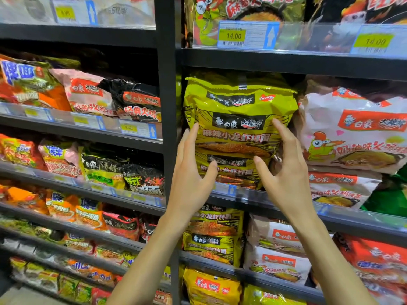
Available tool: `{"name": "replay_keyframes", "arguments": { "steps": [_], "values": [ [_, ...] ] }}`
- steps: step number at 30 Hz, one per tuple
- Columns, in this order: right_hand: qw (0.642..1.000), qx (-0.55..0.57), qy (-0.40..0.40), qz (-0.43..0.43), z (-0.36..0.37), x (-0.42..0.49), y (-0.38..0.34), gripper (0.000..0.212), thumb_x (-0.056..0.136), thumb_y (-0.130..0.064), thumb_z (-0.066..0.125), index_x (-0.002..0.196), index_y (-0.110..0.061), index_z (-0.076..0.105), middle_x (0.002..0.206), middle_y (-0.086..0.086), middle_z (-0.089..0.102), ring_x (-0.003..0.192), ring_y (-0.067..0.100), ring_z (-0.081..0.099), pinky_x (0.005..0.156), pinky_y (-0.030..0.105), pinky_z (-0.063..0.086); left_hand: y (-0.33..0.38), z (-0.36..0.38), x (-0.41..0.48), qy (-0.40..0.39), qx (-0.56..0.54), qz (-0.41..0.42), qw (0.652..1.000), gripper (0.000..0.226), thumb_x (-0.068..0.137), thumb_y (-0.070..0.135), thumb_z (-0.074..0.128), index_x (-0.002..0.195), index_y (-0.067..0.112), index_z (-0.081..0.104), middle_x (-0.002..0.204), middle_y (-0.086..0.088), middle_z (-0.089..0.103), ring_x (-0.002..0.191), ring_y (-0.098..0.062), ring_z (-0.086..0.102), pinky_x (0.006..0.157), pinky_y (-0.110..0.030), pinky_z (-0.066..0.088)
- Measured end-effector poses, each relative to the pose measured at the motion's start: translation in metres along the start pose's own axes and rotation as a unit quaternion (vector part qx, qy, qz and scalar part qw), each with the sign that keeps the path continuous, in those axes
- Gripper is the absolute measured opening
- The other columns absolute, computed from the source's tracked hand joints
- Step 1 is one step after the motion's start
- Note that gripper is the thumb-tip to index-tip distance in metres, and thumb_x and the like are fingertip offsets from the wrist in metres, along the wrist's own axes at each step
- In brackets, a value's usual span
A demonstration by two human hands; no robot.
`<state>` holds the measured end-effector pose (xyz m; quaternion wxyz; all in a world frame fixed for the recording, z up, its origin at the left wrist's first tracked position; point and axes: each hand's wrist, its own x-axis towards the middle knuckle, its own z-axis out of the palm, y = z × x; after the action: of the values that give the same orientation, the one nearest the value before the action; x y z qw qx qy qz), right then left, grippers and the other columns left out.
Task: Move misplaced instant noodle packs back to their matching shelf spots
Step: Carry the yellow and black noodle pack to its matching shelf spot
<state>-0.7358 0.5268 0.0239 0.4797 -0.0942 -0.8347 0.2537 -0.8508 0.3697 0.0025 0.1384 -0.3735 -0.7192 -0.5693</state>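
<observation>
A large yellow-green multipack of instant noodles (239,111) stands upright on the middle right shelf (275,202), leaning on another pack of the same kind behind it. My left hand (191,172) is at its lower left edge with fingers spread. My right hand (284,170) is at its lower right edge, fingers apart and lightly touching the wrapper. Neither hand has a closed grip on it. A white-and-pink multipack (354,133) lies right beside it.
A black upright post (167,106) divides two shelf bays. The left bay holds several rows of smaller single packs (88,95). More yellow-green multipacks (214,236) and white ones (277,252) sit on the shelf below. Price labels (234,36) line the shelf edges.
</observation>
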Motion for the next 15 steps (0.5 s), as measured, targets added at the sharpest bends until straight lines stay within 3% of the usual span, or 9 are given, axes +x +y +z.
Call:
{"name": "replay_keyframes", "arguments": {
  "steps": [3, 8, 15],
  "values": [
    [1.0, -0.01, -0.011, -0.001, -0.006, -0.001, -0.001, 0.076, 0.094, -0.016, 0.067, 0.155, -0.037, 0.026, 0.159, -0.007, 0.033, 0.148, 0.01, 0.029, 0.117, 0.046, 0.036, 0.001, -0.004, -0.002, -0.01, 0.0, -0.004, 1.0, 0.079, 0.1, 0.023, 0.062, 0.161, 0.039, 0.015, 0.168, 0.016, 0.015, 0.155, -0.003, 0.017, 0.121, -0.027, 0.024],
    [0.999, -0.038, -0.018, 0.0, -0.014, -0.004, -0.002, 0.076, 0.094, -0.017, 0.068, 0.154, -0.037, 0.026, 0.159, -0.007, 0.033, 0.147, 0.009, 0.03, 0.118, 0.034, 0.032, 0.003, -0.009, -0.007, -0.024, -0.007, -0.01, 1.0, 0.075, 0.101, 0.024, 0.062, 0.159, 0.043, 0.017, 0.168, 0.019, 0.013, 0.154, -0.007, 0.02, 0.123, -0.039, 0.029],
    [0.999, -0.029, -0.025, 0.0, -0.018, -0.012, -0.004, 0.074, 0.093, -0.014, 0.067, 0.154, -0.033, 0.029, 0.158, -0.004, 0.035, 0.148, 0.012, 0.031, 0.118, 0.046, 0.035, 0.005, -0.012, -0.012, -0.026, -0.006, -0.015, 1.0, 0.073, 0.101, 0.025, 0.061, 0.158, 0.042, 0.019, 0.167, 0.019, 0.014, 0.153, -0.007, 0.022, 0.12, -0.046, 0.036]
  ]
}}
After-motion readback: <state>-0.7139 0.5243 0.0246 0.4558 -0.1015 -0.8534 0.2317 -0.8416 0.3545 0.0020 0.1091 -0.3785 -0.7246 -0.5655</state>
